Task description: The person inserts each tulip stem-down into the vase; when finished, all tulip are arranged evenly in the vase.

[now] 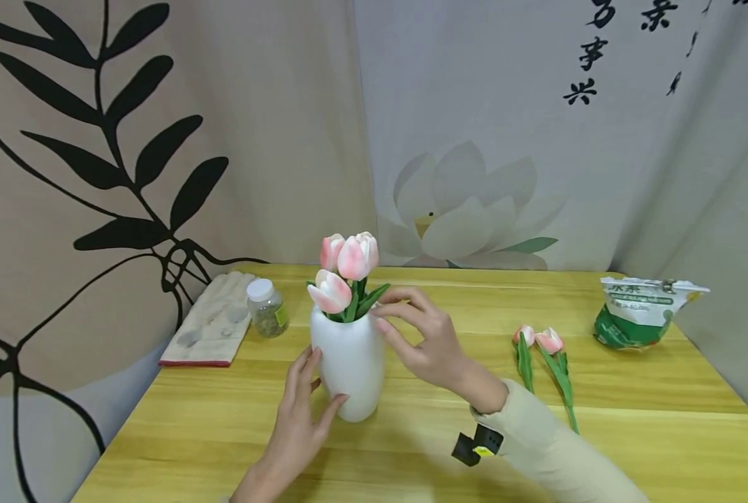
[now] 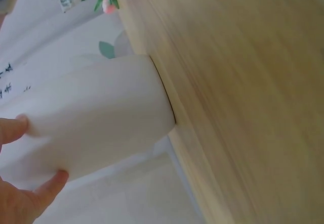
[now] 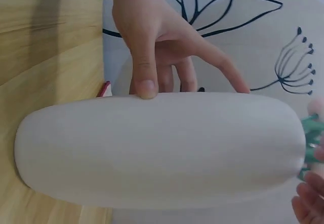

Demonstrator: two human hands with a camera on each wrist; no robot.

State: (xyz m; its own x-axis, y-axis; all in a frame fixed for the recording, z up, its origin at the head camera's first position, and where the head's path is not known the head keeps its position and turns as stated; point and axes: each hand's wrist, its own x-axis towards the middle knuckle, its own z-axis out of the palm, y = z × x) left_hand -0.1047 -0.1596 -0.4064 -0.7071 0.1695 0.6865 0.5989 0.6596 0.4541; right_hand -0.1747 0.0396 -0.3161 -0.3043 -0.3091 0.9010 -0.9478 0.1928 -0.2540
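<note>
Several pink-and-white tulips (image 1: 354, 260) are set in a smooth, rounded white vase (image 1: 350, 363) on the wood-grained table (image 1: 424, 464); their lower stems are hidden within. The vase is gripped at its side by the left hand (image 1: 299, 413), fingers and thumb spread. Beside the rim, the right hand (image 1: 429, 344) is held part-open, fingers bent; whether a leaf (image 1: 371, 300) is pinched cannot be told.
</note>
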